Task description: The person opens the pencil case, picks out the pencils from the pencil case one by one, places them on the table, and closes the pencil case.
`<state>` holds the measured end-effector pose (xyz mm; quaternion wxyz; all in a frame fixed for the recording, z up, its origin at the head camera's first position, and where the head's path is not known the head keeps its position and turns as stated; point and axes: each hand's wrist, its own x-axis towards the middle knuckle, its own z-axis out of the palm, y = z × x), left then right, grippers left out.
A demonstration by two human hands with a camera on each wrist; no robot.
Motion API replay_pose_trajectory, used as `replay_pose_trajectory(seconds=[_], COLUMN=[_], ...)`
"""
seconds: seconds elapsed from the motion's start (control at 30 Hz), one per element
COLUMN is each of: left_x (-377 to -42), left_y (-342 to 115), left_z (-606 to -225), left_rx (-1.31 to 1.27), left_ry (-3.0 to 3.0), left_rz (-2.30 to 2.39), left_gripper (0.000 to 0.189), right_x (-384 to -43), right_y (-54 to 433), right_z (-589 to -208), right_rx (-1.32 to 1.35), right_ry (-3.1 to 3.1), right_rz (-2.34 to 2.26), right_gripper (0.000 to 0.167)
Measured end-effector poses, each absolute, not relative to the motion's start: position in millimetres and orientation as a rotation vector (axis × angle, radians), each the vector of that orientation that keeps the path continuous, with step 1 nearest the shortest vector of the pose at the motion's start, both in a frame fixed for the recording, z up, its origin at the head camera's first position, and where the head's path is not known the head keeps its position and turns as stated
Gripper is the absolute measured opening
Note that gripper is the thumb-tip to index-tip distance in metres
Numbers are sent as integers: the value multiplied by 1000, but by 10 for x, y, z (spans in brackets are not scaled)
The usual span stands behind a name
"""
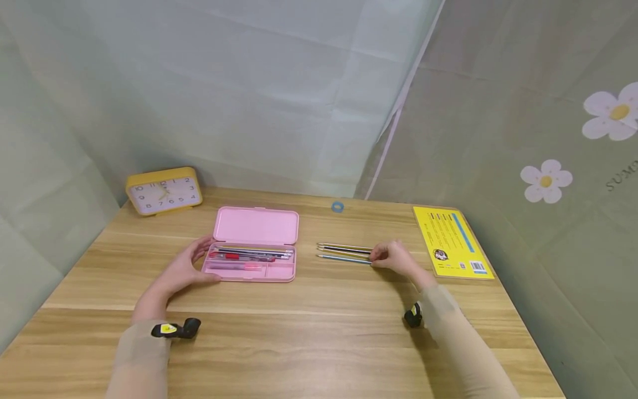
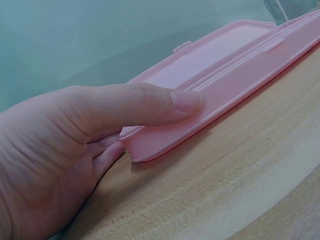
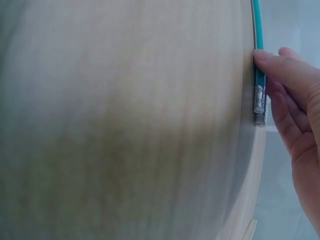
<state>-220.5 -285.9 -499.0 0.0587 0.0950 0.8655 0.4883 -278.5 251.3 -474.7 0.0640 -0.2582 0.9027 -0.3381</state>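
In the head view, a pink pencil case point(image 1: 256, 224) lies with its lid folded back, pencils point(image 1: 254, 252) and pens point(image 1: 234, 266) inside its lower half. My left hand point(image 1: 186, 266) grips the left end; the thumb point(image 2: 186, 101) lies along the front wall and the other fingers go behind, partly hidden. To the right, several pencils point(image 1: 344, 252) lie side by side on the table. My right hand point(image 1: 396, 259) holds them near their right ends, with its thumb against a teal pencil point(image 3: 258, 30). Silver-banded eraser ends point(image 3: 259, 102) stick out below the thumb in the right wrist view.
A yellow alarm clock point(image 1: 164, 191) stands at the back left of the wooden table point(image 1: 299, 343). A small blue ring, perhaps tape point(image 1: 337, 206), lies near the back edge. At the right edge is a yellow booklet point(image 1: 453, 244). Curtains hang behind.
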Motion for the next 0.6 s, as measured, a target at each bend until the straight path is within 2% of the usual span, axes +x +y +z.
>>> replay_pose_trajectory(seconds=[0.6], left_x=[-2205], left_y=[-2862], left_z=[-5006], left_rx=[290], left_ry=[2603], left_rz=[1503], left_gripper=[114], right_x=[-2783], right_y=[2534], right_z=[-4791], right_rx=[-809], right_ry=[2761], right_rz=[-1117], right_gripper=[8])
